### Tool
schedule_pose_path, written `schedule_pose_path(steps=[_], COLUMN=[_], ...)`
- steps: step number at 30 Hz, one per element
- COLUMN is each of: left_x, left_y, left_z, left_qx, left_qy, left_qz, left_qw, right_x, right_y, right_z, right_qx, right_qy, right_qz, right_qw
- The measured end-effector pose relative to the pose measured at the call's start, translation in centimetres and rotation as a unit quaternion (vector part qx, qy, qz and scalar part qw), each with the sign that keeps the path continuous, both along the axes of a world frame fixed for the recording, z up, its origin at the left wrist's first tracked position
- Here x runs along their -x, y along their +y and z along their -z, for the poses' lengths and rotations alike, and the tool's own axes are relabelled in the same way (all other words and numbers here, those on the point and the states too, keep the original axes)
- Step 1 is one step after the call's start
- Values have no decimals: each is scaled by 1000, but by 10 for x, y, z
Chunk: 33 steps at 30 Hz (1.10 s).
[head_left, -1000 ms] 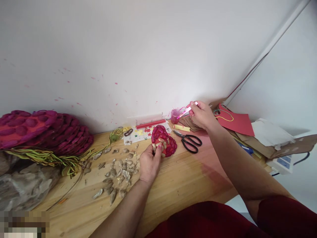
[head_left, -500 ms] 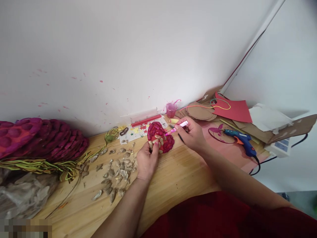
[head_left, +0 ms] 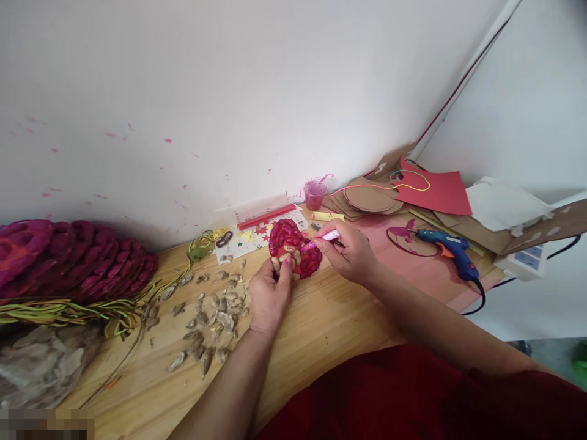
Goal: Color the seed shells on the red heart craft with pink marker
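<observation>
My left hand (head_left: pixel 268 293) grips the lower edge of a small disc covered in red-painted shells (head_left: pixel 296 249), tilting it up above the wooden table (head_left: pixel 321 330). A few shells near my thumb are bare tan. My right hand (head_left: pixel 351 253) is closed on a pink-stained paintbrush (head_left: pixel 326 238), its tip touching the disc's right side. A small pink paint cup (head_left: pixel 315 193) stands by the wall behind the disc.
Loose tan shells (head_left: pixel 215 321) are scattered left of my left hand. Finished magenta shell pieces (head_left: pixel 77 260) with green cords lie far left. A blue glue gun (head_left: pixel 447 247), brown card discs (head_left: pixel 369 198), red paper (head_left: pixel 435 189) and a star sheet (head_left: pixel 250 235) lie around.
My right hand has come from the paint cup down and left, bringing the brush tip onto the disc. My view has shifted, so the glue gun now shows.
</observation>
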State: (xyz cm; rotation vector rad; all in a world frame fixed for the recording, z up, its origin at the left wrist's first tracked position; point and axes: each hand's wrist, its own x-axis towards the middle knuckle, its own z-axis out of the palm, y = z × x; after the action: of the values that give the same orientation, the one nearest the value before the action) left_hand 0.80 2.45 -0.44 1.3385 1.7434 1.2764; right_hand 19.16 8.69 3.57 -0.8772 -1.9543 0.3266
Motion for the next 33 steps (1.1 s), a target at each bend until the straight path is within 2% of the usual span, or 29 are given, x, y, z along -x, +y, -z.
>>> schedule_pose_path(steps=[15,33], left_x=[0,-1], left_y=[-1,-1], left_z=[-3,-7], left_qx=[0,6], left_qy=[-3,16], left_qz=[-5,-14], left_qw=[1000,1000], right_x=[0,-2], right_y=[1,-1], right_z=[2,-2], right_qx=[-50,-57], right_qy=[-33,-53], right_qz=[-35,-53], right_qw=[998,995])
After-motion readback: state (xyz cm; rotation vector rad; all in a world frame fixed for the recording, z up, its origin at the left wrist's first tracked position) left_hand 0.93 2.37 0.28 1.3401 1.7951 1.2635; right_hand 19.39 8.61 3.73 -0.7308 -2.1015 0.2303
